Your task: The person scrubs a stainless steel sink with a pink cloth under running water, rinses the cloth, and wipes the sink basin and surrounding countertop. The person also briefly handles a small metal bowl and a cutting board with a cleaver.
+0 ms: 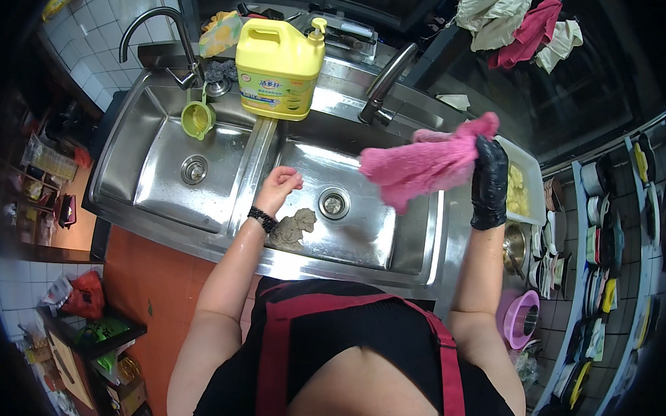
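Observation:
A black glove covers my right hand (pixel 489 184), which grips a bunched pink cloth (pixel 424 164) above the right side of the stainless steel double sink (pixel 286 264). Bare and wearing a dark beaded bracelet (pixel 263 219), my left hand (pixel 281 188) hovers over the right basin with its fingers curled. I see nothing in it, though the palm is partly hidden. Just below that hand a wet grey-brown rag (pixel 294 228) lies crumpled in the basin, left of the drain strainer (pixel 334 203).
On the divider's back end stands a yellow detergent jug (pixel 280 72) with a pump. Two faucets, one left (pixel 157 13) and one right (pixel 384 90), rise behind the basins. A green strainer cup (pixel 197 119) hangs in the left basin. A white tub (pixel 526 180) of pale yellow pieces sits at right.

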A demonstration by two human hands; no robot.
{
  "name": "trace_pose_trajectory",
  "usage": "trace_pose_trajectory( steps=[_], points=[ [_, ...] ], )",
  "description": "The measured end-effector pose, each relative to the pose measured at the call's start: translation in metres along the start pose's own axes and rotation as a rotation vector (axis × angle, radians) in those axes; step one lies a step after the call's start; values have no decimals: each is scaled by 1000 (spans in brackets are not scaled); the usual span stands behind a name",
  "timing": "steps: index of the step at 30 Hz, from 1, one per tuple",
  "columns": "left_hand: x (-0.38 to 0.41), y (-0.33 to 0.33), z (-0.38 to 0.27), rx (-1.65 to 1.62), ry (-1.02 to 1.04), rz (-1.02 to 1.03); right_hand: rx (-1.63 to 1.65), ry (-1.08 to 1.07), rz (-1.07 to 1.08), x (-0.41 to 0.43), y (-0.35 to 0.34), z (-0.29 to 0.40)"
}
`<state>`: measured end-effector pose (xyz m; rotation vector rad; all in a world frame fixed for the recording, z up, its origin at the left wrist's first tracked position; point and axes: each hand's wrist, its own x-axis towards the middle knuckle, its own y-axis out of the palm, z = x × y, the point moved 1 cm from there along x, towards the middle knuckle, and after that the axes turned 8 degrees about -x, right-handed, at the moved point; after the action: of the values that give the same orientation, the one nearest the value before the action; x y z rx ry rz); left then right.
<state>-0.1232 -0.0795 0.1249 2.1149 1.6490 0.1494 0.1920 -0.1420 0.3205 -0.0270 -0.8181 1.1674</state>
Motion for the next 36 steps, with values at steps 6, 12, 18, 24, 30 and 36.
trace_pose_trajectory(
  steps=[6, 12, 18, 24, 30, 36],
  points=[
    [-3, 6, 24, 91, -104, 203, -655, 451, 408, -75, -7, -183],
    [-32, 13, -34, -71, -296, 622, -153, 558, 154, -23, -51, -100],
    [-11, 18, 13, 499, -245, 609, -276, 452, 178, -69, -29, -154],
    [-9, 6, 13, 113, -235, 418, 69, 604, 70, -14, -22, -109],
    [-11, -23, 25, 95, -167, 260, 217, 533, -358, 16, -64, -78],
    [-14, -15, 22, 127, -239, 188, 99, 417, -503, 57, -120, -82]
  ],
)
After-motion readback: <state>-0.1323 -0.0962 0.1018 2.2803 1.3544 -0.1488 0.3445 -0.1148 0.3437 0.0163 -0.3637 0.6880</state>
